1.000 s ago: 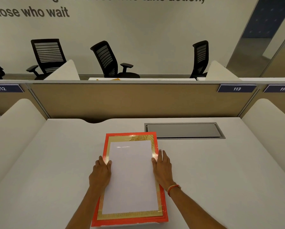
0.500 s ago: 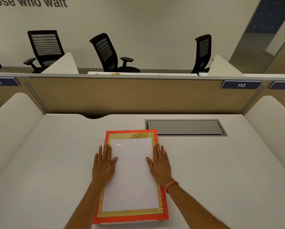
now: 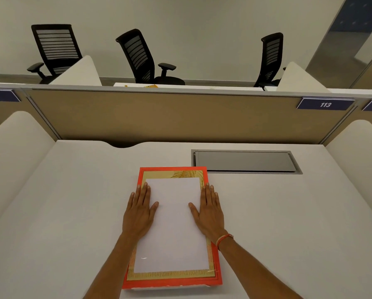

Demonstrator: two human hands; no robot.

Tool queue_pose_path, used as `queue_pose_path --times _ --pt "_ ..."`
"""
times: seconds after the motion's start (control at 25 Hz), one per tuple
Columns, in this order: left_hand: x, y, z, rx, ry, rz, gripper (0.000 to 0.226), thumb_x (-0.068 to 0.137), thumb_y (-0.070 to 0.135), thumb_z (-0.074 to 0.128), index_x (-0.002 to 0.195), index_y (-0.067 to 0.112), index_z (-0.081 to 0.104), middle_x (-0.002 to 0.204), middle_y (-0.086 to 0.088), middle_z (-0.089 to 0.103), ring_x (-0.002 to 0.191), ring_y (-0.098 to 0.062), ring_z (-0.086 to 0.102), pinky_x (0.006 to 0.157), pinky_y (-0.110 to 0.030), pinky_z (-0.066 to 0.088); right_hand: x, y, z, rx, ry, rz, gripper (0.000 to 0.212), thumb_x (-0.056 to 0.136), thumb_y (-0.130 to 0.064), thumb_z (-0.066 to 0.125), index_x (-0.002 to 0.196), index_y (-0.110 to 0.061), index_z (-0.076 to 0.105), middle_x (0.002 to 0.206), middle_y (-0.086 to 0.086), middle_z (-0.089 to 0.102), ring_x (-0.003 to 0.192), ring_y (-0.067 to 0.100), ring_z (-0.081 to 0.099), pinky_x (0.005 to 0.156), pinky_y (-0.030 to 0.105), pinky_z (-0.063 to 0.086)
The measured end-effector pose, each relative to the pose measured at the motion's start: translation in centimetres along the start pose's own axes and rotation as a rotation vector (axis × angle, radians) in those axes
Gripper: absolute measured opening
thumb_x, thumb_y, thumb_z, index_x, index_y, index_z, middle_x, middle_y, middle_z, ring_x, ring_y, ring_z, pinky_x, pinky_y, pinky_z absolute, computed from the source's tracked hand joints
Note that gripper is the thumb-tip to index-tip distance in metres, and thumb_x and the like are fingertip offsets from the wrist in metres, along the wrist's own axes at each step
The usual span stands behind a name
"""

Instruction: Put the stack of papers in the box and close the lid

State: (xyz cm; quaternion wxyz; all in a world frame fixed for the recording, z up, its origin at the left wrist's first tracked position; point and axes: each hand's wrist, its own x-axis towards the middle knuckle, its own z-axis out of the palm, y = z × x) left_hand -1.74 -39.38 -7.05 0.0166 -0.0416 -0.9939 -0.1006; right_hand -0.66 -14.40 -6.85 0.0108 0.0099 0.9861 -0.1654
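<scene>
In the head view, a red box (image 3: 172,283) with a gold patterned border lies on the white desk (image 3: 288,223), near the person and just left of the grey cable hatch (image 3: 246,161), whose near left corner it almost touches. A white stack of papers (image 3: 173,225) lies flat on top of it, inside the gold border; I cannot tell whether this red-and-gold face is the closed lid or the open tray. The left hand (image 3: 138,214) and the right hand (image 3: 208,212) lie spread and flat, palms down, one on each long edge of the stack, fingers pointing away and thumbs turned inward onto the paper; neither is clamped on anything. The step in hand looks like squaring and steadying the sheets. To do it well, press evenly from both sides so the edges line up without sliding the top sheets, then curl the fingers under both long edges together before lifting, so the stack does not fan or sag. The stack's long axis runs near to far, parallel with the box's long sides, a short edge facing the person and the other pointing toward the tan partition (image 3: 180,117).
</scene>
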Motion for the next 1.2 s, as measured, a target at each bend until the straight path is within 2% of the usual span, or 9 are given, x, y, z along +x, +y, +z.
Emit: queue_pose_path --times 0.36,0.64,1.04,1.2 --pt "0.1 0.1 0.3 0.091 -0.017 -0.016 0.074 0.096 0.058 0.016 0.155 0.014 0.005 0.165 0.000 0.003 0.152 -0.017 -0.002 0.125 -0.040 0.010 0.2 0.2 0.5 -0.006 0.018 -0.011 0.089 0.090 -0.069 0.015 0.153 -0.013 -0.012 0.164 0.003 -0.010 0.151 0.018 -0.013 0.124 0.032 -0.003" --pt "0.1 0.2 0.3 0.090 -0.019 -0.025 0.074 0.096 0.058 0.016 0.155 0.014 0.005 0.165 0.000 0.003 0.152 -0.017 -0.001 0.124 -0.041 0.012 0.3 0.2 0.5 0.005 0.012 -0.005 0.089 0.090 -0.070 0.016 0.153 -0.014 -0.012 0.164 0.002 -0.010 0.151 0.018 -0.011 0.123 0.032 -0.003" --pt "-0.5 1.1 -0.9 0.069 -0.013 -0.019 0.087 0.088 0.063 -0.006 0.154 0.007 0.003 0.165 -0.005 0.002 0.152 -0.017 -0.002 0.125 -0.034 0.004 -0.3 0.5 -1.8 0.020 -0.017 -0.037 0.088 0.092 -0.067 0.022 0.154 -0.013 -0.009 0.164 0.003 -0.008 0.152 0.018 -0.008 0.123 0.031 -0.003" --pt "-1.1 2.5 -1.1 0.041 -0.006 -0.019 0.094 0.082 0.067 -0.017 0.154 0.009 -0.001 0.165 -0.005 -0.003 0.152 -0.017 -0.005 0.124 -0.032 0.001 -0.5 2.2 -3.9 -0.022 0.005 -0.065 0.085 0.090 -0.070 0.016 0.150 -0.019 -0.016 0.163 0.000 -0.013 0.151 0.019 -0.012 0.121 0.032 -0.008"
